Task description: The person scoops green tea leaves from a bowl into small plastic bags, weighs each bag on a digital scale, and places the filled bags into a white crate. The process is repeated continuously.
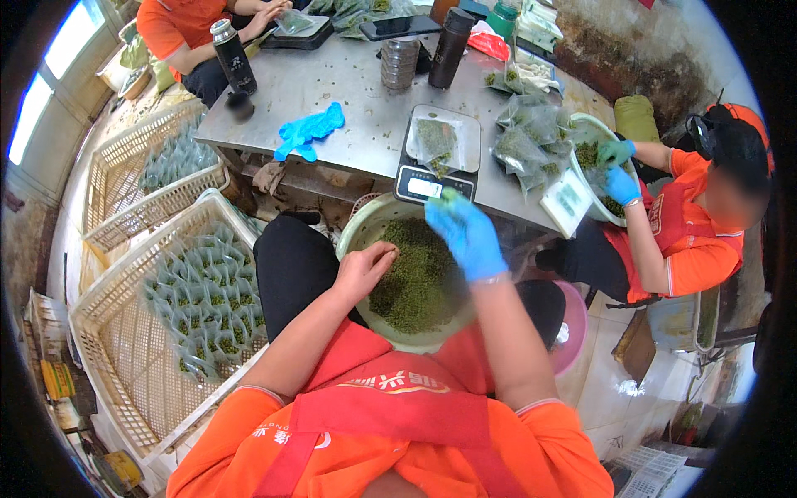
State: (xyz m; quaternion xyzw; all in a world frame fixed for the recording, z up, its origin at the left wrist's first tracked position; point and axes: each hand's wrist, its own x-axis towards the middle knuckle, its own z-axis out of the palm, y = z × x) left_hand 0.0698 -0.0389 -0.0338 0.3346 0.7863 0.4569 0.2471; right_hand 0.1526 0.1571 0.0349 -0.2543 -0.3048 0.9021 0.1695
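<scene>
A pale green basin (352, 239) of small green peppercorn-like grains (415, 278) stands between my knees. My left hand (365, 270), bare, hangs over its left side with thumb and fingers drawn together; whatever they hold is hidden. My right hand (466, 236), in a blue glove, is raised above the basin's far right side, by the front of a digital scale (438, 143). Something green shows at its fingertips, but blur hides whether it is held grains or the glove. On the scale's pan lies a clear bag (437, 143) partly filled with green grains.
Filled bags (531, 141) lie right of the scale on the metal table (365, 108). A blue glove (309, 131), bottle (232, 56), jar (400, 64) and phone (400, 27) are there too. Crates (124, 349) of bags stand left. Co-workers (693, 224) sit right and far left.
</scene>
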